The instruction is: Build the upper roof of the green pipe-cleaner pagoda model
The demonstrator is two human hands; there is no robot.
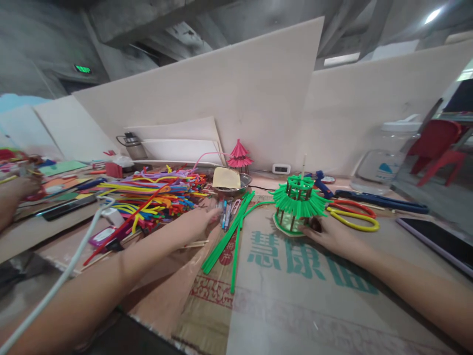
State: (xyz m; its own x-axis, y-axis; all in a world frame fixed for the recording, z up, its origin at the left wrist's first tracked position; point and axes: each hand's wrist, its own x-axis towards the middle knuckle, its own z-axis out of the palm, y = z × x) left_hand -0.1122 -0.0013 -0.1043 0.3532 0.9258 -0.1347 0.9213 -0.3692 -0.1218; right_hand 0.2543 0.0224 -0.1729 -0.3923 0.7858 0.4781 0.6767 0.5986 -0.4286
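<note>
A green pagoda model (295, 199) with fringed roof tiers, brown posts and a thin stick rising from its top stands on the cardboard. My right hand (320, 231) is closed around the lower right of its base. Over to the left, my left hand (205, 220) reaches to several pens (226, 214); its fingertips are blurred, and whether they grip one cannot be made out. Between my hands lie green pipe cleaners (227, 236), one curving up toward the model.
A heap of colourful pipe cleaners (158, 192) spreads leftward. Behind stand a metal bowl (244, 182) and a small pink pagoda (239, 155). Yellow pipe-cleaner loop (354, 223), phone (439, 241) and plastic jug (380, 162) are rightward. A white cable (70, 268) crosses the left; another person's hand (22, 190) is there.
</note>
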